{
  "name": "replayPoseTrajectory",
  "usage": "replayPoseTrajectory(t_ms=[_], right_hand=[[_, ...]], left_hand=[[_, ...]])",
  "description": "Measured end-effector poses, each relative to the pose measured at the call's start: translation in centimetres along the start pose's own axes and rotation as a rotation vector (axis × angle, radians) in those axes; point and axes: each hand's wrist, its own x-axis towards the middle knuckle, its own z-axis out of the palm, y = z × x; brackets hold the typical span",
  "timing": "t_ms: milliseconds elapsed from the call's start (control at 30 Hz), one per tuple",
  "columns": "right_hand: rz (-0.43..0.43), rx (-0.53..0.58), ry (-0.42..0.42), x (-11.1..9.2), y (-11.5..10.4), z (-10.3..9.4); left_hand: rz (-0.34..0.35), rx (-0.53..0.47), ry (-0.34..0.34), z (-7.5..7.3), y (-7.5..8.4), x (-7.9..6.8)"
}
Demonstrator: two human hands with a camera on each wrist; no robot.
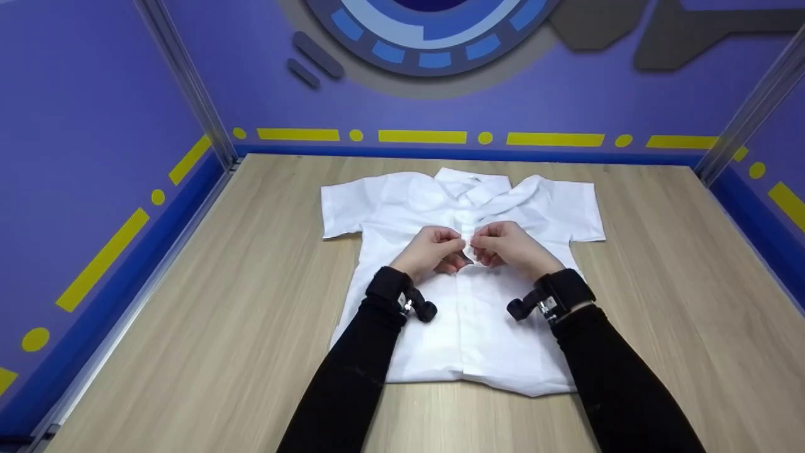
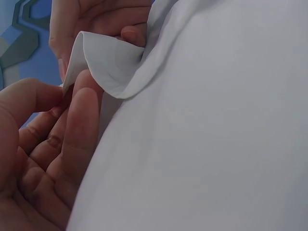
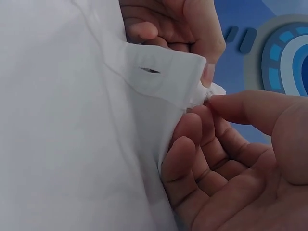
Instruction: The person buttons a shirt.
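Observation:
A white short-sleeved shirt (image 1: 427,333) lies front up on the wooden table, its collar (image 1: 456,179) toward the back wall. At the middle of its front, my left hand (image 1: 434,250) pinches the raised edge of the placket between thumb and fingers. Close beside it, my right hand (image 1: 512,245) pinches the same lifted part of the placket. A slit buttonhole (image 3: 150,70) shows in that cloth in the right wrist view. Folded cloth (image 2: 113,62) stands up between the two hands in the left wrist view. Whatever sits between the fingertips is mostly hidden.
The wood-grain table (image 1: 226,302) extends to both sides of the shirt. Blue-purple panels (image 1: 402,107) with yellow marks enclose it at the back and sides, with metal posts (image 1: 195,88) at the corners. Black wrist straps (image 1: 569,289) with small cameras sit on both wrists.

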Motion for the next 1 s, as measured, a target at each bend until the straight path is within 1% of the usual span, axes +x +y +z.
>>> replayPoseTrajectory(t_ms=[133,233,467,733,1000], right_hand=[[0.001,-0.003,-0.036,0.08,0.12,-0.03],[0.008,0.011,-0.048,0.06,0.14,0.0],[0.015,0.032,-0.081,-0.06,0.11,0.07],[0.019,0.038,-0.105,-0.1,0.1,-0.02],[-0.003,0.027,-0.11,-0.21,0.04,-0.07]], left_hand=[[-0.004,-0.005,0.0,0.05,-0.12,0.07],[-0.005,-0.006,-0.003,0.05,-0.17,0.07],[0.011,0.038,-0.014,0.03,-0.02,-0.14],[-0.007,0.039,-0.005,0.08,0.0,-0.13],[-0.008,0.063,-0.019,-0.03,0.18,-0.18]])
